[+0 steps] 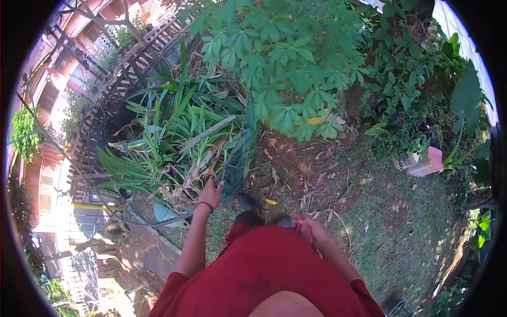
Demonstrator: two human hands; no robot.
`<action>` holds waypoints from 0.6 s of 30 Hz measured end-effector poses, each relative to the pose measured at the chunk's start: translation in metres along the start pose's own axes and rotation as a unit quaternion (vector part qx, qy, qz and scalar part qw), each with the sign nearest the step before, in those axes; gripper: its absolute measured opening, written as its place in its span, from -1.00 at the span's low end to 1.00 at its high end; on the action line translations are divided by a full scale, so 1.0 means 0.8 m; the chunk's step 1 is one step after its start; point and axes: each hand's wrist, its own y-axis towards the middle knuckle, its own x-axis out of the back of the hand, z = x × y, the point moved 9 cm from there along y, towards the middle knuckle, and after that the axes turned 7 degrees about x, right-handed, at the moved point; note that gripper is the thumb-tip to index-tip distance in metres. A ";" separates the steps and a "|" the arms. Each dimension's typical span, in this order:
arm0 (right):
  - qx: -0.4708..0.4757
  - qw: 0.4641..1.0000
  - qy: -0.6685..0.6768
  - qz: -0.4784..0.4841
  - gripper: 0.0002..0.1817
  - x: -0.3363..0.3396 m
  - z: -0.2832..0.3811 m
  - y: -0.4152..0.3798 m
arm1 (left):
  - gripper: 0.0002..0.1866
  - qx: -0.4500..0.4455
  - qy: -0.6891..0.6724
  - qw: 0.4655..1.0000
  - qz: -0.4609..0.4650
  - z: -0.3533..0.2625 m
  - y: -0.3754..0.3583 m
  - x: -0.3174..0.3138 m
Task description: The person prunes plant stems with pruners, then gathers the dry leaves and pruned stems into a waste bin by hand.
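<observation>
My left hand (210,196), with a dark band at its wrist, reaches to the near edge of a heap of leafy plants. Its fingers close on dry brown leaves (194,179) beside the green netting (240,158); the fingertips are partly hidden among them. Long green strap leaves (163,121) spread over the heap behind. Lower right, in front of my red shirt, my right hand (315,233) is closed around the red handles of scissors (301,224). Their blades point away from me, above the ground, and are hard to make out against the litter.
A cut stalk (208,133) lies across the heap. Broad-leaved branches (290,58) overhang the far middle. A pink planter (426,162) stands at right among shrubs. A slatted wooden fence (87,124) curves along the left. Dry leaves litter the soil and grass (391,222).
</observation>
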 end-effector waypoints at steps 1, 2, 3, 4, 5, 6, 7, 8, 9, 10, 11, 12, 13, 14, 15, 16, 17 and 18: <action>0.006 1.000 0.005 0.000 -0.50 0.032 -0.008 -0.002 | -0.35 -0.010 0.020 1.000 -0.008 0.003 0.002 -0.006; 0.012 0.999 0.031 0.005 -0.52 0.065 -0.022 -0.003 | -0.35 -0.017 0.023 1.000 -0.007 -0.003 -0.003 -0.010; 0.017 0.998 0.058 0.009 -0.54 0.090 -0.030 -0.009 | -0.29 -0.015 0.090 0.995 -0.041 -0.010 -0.012 -0.007; 0.022 0.998 0.064 0.006 -0.54 0.091 -0.028 -0.027 | -0.23 -0.013 0.157 0.985 -0.075 -0.017 -0.022 -0.003; 0.025 0.997 0.066 -0.018 -0.56 0.093 -0.027 -0.046 | -0.12 -0.001 0.181 0.982 -0.063 -0.021 -0.029 -0.004; 0.027 0.996 0.069 -0.040 -0.58 0.096 -0.025 -0.059 | -0.12 -0.009 0.185 0.981 -0.064 -0.037 -0.037 -0.004; 0.032 0.996 0.073 -0.039 -0.58 0.105 -0.027 -0.064 | -0.08 0.008 0.243 0.968 -0.056 -0.047 -0.046 -0.007; 0.038 0.995 0.081 -0.049 -0.59 0.119 -0.028 -0.066 | -0.05 0.028 0.296 0.953 -0.052 -0.060 -0.050 -0.006; 0.042 0.993 0.088 -0.059 -0.61 0.134 -0.029 -0.068 | -0.14 0.003 0.311 0.950 -0.032 -0.091 -0.059 -0.007; 0.044 0.994 0.084 -0.056 -0.61 0.147 -0.030 -0.067 | -0.14 0.003 0.308 0.951 -0.037 -0.118 -0.063 -0.007; 0.085 0.992 0.058 -0.078 -0.61 0.166 -0.023 -0.064 | -0.21 -0.092 0.272 0.958 0.021 -0.164 -0.069 -0.027; 0.126 0.986 0.035 -0.102 -0.62 0.187 -0.016 -0.060 | -0.27 -0.189 0.234 0.950 0.079 -0.210 -0.083 -0.048; 0.150 0.980 0.051 -0.123 -0.67 0.209 -0.013 -0.055 | -0.33 -0.223 0.180 0.949 0.128 -0.251 -0.095 -0.067; 0.157 0.979 0.052 -0.121 -0.67 0.231 -0.013 -0.050 | -0.39 -0.258 0.126 0.942 0.176 -0.292 -0.108 -0.089; 0.182 0.970 0.006 -0.159 -0.69 0.267 -0.010 -0.046 | -0.41 -0.302 0.142 0.921 0.202 -0.320 -0.109 -0.120; 0.208 0.957 -0.037 -0.199 -0.69 0.304 -0.012 -0.044 | -0.43 -0.347 0.159 0.896 0.229 -0.343 -0.107 -0.156; 0.199 0.928 -0.102 -0.297 -0.68 0.358 -0.025 -0.051 | -0.47 -0.377 0.211 0.869 0.240 -0.364 -0.107 -0.190; 0.187 0.887 -0.165 -0.390 -0.66 0.403 -0.038 -0.065 | -0.51 -0.406 0.262 0.840 0.248 -0.386 -0.110 -0.217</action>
